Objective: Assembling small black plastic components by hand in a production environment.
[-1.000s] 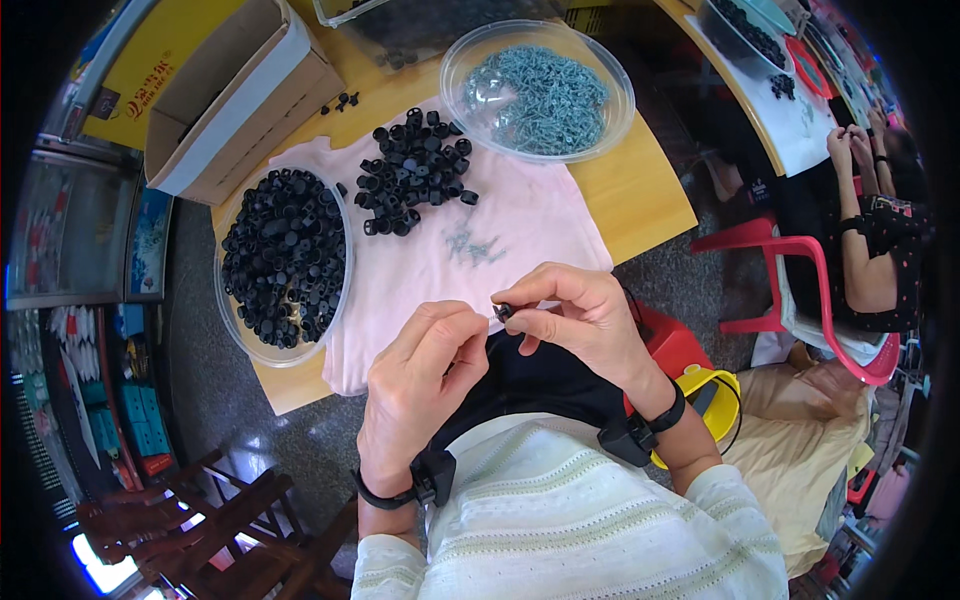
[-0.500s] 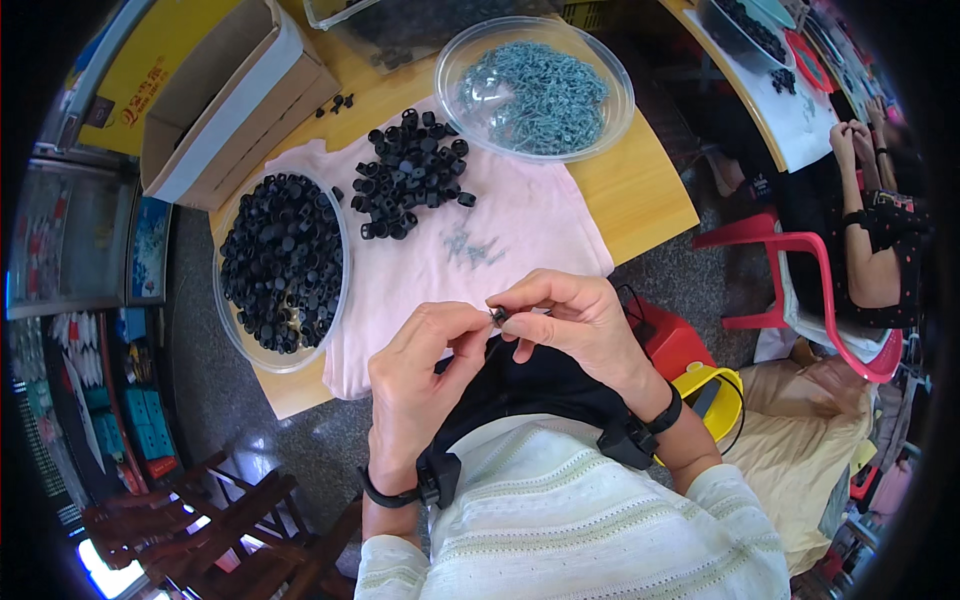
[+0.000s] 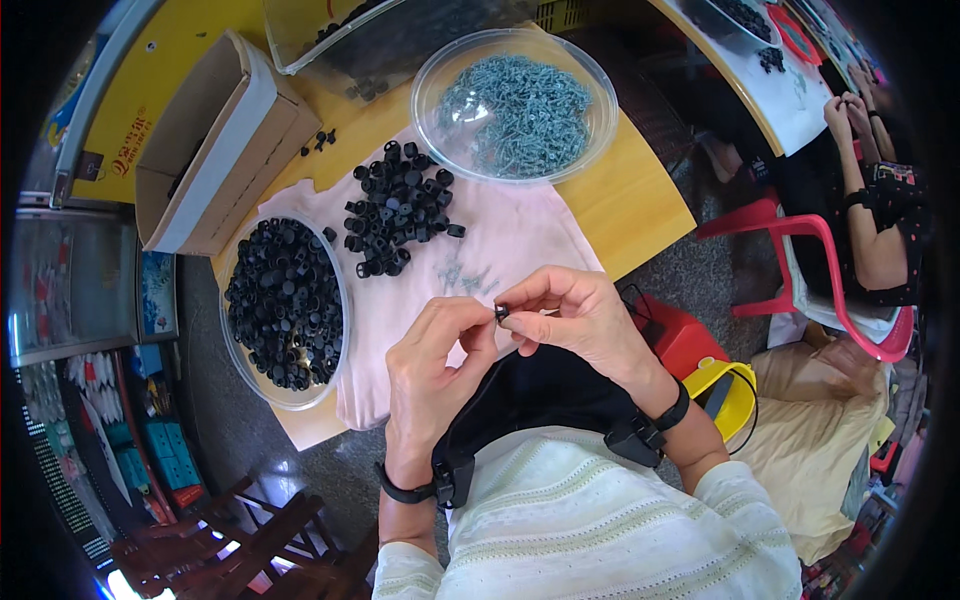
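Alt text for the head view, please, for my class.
The right hand pinches a small black part, the left hand close against it. Ahead, a pink cloth on a table bears more black parts, near a clear tub of blue-grey screws.

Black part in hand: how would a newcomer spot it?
On the wooden table, find the pink cloth. By the cloth's near edge, the right hand pinches the small black part. Unlike the heaped black pieces, it is held up alone.

The person's white top [image 3: 620, 530], with openwork stripes, meets a dark lower garment [image 3: 545, 395]; behind the left grip [image 3: 440, 345] and right grip [image 3: 575, 318] sit black wristbands [image 3: 676, 408] (each with a boxy module [image 3: 634, 440]).
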Demonstrator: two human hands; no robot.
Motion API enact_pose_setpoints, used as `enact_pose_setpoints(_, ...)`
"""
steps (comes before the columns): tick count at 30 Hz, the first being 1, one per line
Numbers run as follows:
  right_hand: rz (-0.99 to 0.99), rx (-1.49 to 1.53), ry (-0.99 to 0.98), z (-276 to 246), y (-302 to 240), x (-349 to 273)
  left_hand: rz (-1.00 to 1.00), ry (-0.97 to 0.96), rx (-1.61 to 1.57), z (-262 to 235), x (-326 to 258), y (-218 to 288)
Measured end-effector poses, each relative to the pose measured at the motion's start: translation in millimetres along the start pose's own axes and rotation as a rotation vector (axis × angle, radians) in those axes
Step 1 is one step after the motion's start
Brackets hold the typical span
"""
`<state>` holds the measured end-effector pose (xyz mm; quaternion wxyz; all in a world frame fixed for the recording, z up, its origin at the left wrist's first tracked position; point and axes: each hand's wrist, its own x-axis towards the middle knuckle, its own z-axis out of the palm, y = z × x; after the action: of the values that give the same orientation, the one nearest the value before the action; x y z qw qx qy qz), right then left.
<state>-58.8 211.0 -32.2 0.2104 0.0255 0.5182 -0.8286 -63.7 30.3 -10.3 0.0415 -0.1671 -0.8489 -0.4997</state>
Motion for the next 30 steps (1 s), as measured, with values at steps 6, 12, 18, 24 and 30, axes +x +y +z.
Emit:
enact_pose_setpoints(6, -0.041, 0.021, 0.099, -8, -1, 6, -0.05, -0.061, -0.026, 3, 14, -4)
enact_pose_setpoints(12, -0.108, 0.008, 0.124, -18, -2, 10, 0.032, 0.022, 0.392, 3, 45, -37)
enact_pose_setpoints(18, -0.186, -0.135, 0.129, -17, -2, 11, 0.071, 0.025, 0.457, 4, 56, -41)
enact_pose_setpoints(24, -0.625, -0.463, -0.004, -4, -8, 12, -0.301, 0.108, -0.614, 1, 19, -15)
enact_pose_setpoints(30, -0.73, -0.548, -0.094, 15, 1, 7, -0.311, 0.206, -0.757, -5, -8, -1)
